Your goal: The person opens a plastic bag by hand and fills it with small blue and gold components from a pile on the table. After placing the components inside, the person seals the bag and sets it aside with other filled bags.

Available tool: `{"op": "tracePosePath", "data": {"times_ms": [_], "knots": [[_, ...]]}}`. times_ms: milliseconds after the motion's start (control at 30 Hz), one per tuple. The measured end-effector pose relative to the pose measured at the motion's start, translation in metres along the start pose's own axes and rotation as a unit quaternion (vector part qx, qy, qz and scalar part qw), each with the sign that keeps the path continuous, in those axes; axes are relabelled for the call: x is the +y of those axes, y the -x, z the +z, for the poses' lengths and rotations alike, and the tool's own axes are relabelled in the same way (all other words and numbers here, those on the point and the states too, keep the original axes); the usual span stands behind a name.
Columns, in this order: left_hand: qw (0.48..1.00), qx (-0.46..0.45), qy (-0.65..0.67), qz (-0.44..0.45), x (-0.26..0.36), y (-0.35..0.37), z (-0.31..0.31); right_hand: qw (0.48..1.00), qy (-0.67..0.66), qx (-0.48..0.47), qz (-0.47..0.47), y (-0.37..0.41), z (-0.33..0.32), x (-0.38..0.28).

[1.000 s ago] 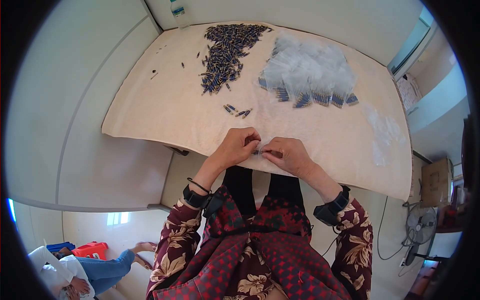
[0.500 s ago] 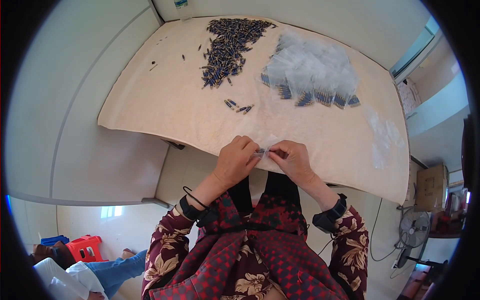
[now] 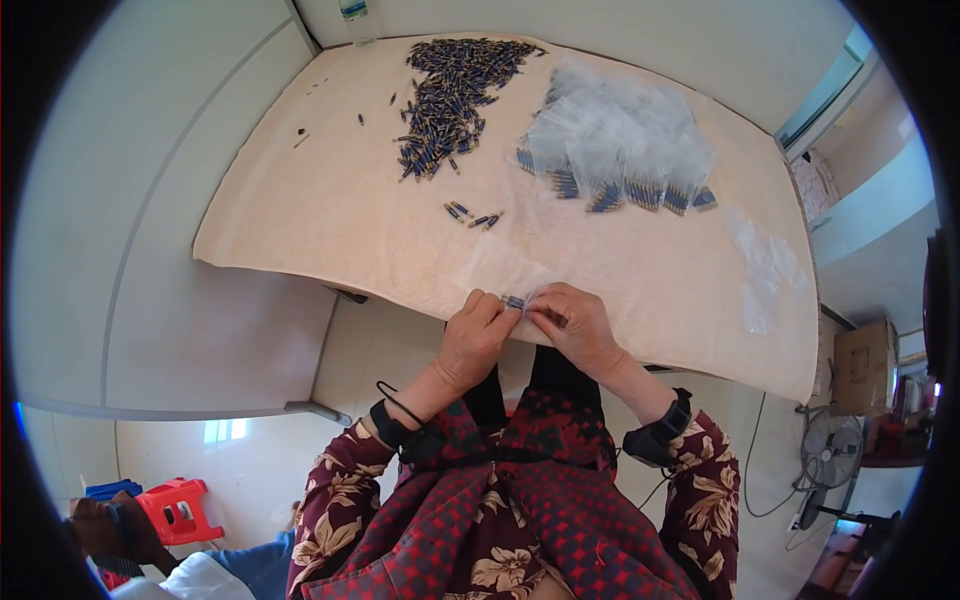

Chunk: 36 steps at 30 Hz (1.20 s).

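Observation:
Near the front edge of the table, my left hand (image 3: 474, 338) pinches a few small dark blue parts with brass-coloured ends (image 3: 513, 301). My right hand (image 3: 580, 325), thumb and fingers pressed together, grips a clear plastic bag (image 3: 500, 266) close beside them. Part of the bag spreads out beyond my fingers on the cloth. Whether the parts lie inside its opening is hidden by my fingertips. Several loose parts of the same kind (image 3: 478, 220) rest just beyond my hands.
A big heap of such parts (image 3: 450, 100) lies farther back. To its right are several filled clear bags (image 3: 620, 130), overlapping. Flat plastic bags (image 3: 765, 275) lie at the right edge of the cloth-covered table (image 3: 300, 220). A bottle (image 3: 357, 20) stands at the back; a fan (image 3: 832, 450) is on the right.
The parts between my hands show more clearly now, and more of the bag is spread out beyond my fingers. Both hands stay close together. At lower left, another person has shifted.

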<state>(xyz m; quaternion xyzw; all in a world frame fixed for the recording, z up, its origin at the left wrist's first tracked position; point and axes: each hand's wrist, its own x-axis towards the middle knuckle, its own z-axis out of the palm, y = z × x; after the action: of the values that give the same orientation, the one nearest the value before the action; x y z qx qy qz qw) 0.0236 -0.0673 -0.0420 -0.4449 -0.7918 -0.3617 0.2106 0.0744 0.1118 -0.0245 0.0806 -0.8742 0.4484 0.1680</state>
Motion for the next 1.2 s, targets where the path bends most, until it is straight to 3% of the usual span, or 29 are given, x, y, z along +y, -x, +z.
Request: {"op": "tracePosePath", "data": {"times_ms": [367,467,633,933,1033,1200], "knots": [[0.999,-0.003,0.036,-0.002,-0.001,0.0,-0.004,0.997,0.009,-0.045,0.063,0.0,-0.002,-0.001],[0.999,-0.005,0.032,0.032,-0.001,-0.004,-0.006,0.998,0.03,-0.036,0.032,0.0,-0.002,-0.003],[0.998,-0.004,0.054,0.014,0.003,-0.005,-0.007,0.997,0.065,-0.036,-0.037,-0.004,-0.007,-0.01],[0.995,-0.072,0.071,-0.002,0.005,-0.004,-0.016,0.994,0.108,0.002,-0.001,-0.053,-0.023,-0.031],[0.994,-0.061,0.091,-0.013,0.005,-0.007,-0.024,0.982,0.166,-0.03,-0.09,-0.083,-0.011,-0.008],[0.995,0.018,0.077,-0.057,-0.009,-0.004,-0.038,0.967,0.192,-0.048,-0.16,-0.115,0.014,0.007]]}}
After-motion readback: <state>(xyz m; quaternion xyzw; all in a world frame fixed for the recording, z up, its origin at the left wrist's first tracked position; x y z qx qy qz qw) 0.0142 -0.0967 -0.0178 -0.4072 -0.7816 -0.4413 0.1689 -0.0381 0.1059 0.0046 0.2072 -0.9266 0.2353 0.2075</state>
